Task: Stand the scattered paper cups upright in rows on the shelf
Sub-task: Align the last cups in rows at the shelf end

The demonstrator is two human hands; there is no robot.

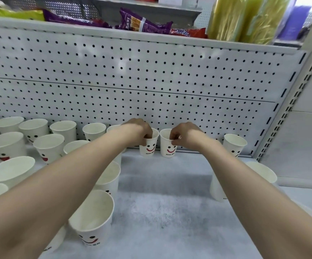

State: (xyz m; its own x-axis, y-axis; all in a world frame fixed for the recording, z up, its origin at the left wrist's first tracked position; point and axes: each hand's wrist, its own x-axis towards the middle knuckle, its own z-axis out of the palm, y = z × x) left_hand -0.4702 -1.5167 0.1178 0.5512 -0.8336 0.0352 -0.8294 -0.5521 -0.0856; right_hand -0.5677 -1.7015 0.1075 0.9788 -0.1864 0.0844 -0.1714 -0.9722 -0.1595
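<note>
Two white paper cups with red smiley faces stand upright side by side at the back of the grey shelf (160,206), against the pegboard. My left hand (139,130) pinches the rim of the left cup (149,148). My right hand (184,134) pinches the rim of the right cup (167,149). Several more upright cups fill the left side in rows, among them a near one (92,215). A single cup (234,143) stands at the back right, and another (217,189) is partly hidden behind my right forearm.
A white pegboard (132,77) backs the shelf. Above it, an upper shelf holds purple snack bags (144,21) and yellow packets (244,17). A slotted upright post (289,107) borders the right side.
</note>
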